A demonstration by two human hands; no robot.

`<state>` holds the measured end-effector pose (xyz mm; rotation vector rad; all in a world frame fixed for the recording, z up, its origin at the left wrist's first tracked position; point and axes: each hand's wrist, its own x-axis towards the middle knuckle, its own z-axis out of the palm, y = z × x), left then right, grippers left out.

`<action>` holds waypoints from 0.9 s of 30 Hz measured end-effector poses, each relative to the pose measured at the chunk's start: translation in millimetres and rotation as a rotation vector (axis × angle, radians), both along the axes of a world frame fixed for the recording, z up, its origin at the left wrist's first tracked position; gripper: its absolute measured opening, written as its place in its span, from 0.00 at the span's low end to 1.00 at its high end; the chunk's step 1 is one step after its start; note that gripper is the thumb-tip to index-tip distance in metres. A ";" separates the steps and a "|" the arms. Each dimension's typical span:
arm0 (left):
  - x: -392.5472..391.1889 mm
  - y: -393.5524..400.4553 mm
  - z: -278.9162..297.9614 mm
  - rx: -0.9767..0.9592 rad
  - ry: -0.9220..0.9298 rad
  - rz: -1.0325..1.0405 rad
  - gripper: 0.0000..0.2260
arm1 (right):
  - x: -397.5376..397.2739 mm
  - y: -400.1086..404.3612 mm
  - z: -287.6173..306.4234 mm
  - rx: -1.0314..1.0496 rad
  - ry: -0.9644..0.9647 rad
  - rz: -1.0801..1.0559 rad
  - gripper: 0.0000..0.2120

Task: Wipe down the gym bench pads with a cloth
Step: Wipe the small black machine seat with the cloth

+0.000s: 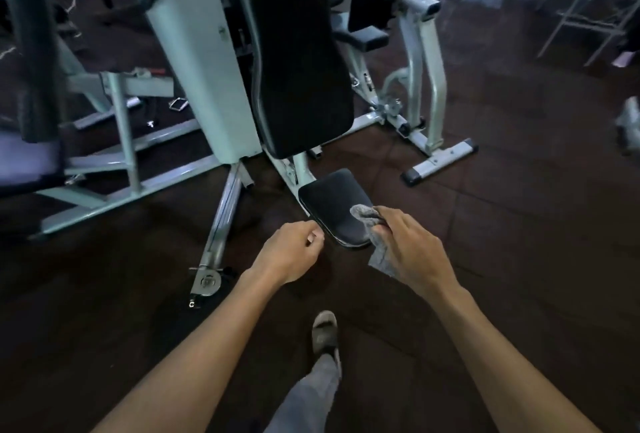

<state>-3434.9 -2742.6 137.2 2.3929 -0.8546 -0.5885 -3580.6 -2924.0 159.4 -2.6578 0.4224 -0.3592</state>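
A small black seat pad [332, 204] sits low in the middle of the view, on a pale metal machine frame. Above it rises a tall black back pad [298, 52]. My right hand [408, 249] grips a grey cloth [365, 216] at the seat pad's near right edge; part of the cloth lies on the pad and part hangs below my hand. My left hand [294, 252] hovers just left of the pad's near corner, fingers loosely curled, holding nothing.
The wide pale upright [194, 52] of the machine stands left of the back pad. Another machine with a black pad [369, 36] and a floor foot [440, 162] is at the right. My foot [325, 330] is on the dark rubber floor below the hands.
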 end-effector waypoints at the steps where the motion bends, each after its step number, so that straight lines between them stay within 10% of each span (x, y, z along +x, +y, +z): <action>1: 19.8 -14.0 -13.5 0.002 0.014 0.026 0.11 | 22.5 -17.9 -12.6 0.000 0.026 0.022 0.22; 18: 245.1 -234.8 -379.3 0.177 0.162 0.370 0.11 | 334.7 -234.2 -425.8 0.048 0.382 0.180 0.25; 27: 268.6 -265.9 -462.2 0.215 -0.077 0.569 0.21 | 344.8 -240.1 -511.1 -0.102 0.356 0.420 0.32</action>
